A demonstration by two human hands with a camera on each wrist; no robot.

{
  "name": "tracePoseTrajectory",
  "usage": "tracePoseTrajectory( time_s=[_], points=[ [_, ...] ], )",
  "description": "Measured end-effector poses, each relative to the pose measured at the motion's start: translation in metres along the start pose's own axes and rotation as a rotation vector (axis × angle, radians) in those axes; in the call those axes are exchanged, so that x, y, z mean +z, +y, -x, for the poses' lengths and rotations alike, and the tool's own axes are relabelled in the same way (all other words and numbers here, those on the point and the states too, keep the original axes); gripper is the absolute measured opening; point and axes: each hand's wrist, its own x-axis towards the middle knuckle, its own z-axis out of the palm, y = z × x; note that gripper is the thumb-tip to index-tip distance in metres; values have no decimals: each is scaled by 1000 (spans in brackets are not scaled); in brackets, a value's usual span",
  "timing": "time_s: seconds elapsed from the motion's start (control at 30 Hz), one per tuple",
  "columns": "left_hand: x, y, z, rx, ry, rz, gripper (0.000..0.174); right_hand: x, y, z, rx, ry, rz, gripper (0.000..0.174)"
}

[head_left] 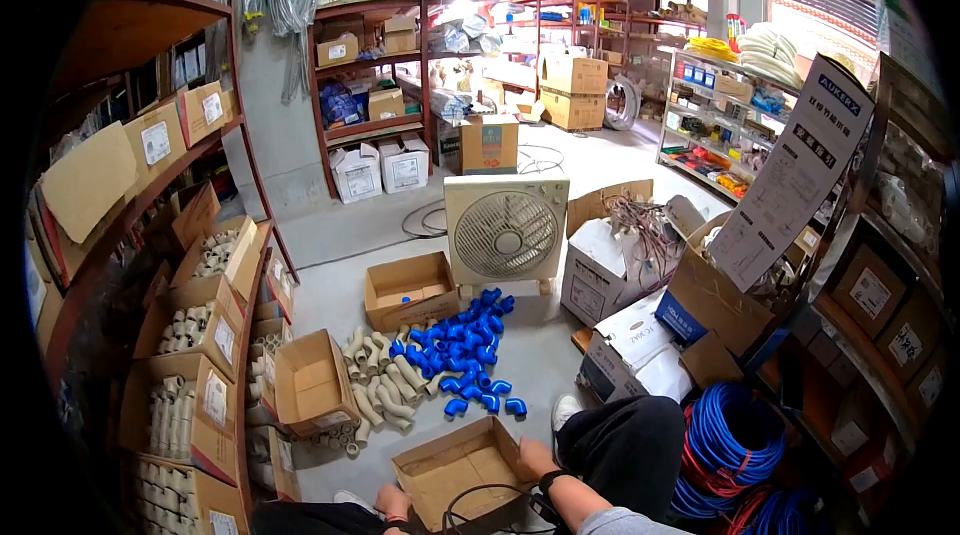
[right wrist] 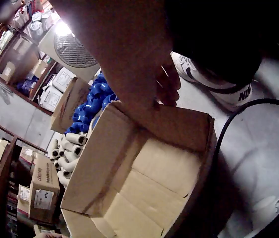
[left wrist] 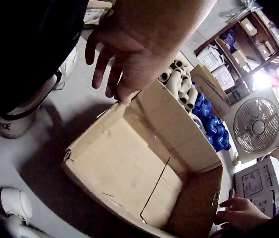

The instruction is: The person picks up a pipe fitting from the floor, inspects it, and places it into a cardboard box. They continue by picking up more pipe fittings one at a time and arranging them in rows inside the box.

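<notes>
An open cardboard box (head_left: 455,475) stands in front of the person, with nothing in it. At its left wall is my left hand (left wrist: 124,54), its fingers fairly straight and spread, one fingertip right at the rim. My right hand (head_left: 535,460) grips the box's right wall, with fingers on the outer side; its thumb is largely hidden in the right wrist view. Past the box lie a heap of blue pipe elbows (head_left: 465,345) and a pile of beige pipe elbows (head_left: 385,390) on the floor.
A box fan (head_left: 507,235) stands behind the heap. Two more open cartons (head_left: 310,380) flank the beige fittings, one holding a small blue piece. Shelves of boxed fittings (head_left: 185,325) line the left. Blue and red hose coils (head_left: 735,445) lie right; a black cable (right wrist: 238,111) loops beside the box.
</notes>
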Motion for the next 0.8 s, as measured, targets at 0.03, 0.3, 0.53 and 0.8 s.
tracePoseTrajectory(
  time_s=[0.03,0.3,0.53,0.8],
  points=[
    [2,0,-1,2,21,-7,39,3,2,-1,2,6,4,15],
    [6,-2,-4,21,48,26,35,-8,-1,-1,16,-119,-21,20],
    [27,-3,-24,-3,78,10,32,-8,-3,1,7,-31,-12,15],
    [16,3,-12,-28,66,27,14,4,6,-8,36,-30,15,12]
  ],
)
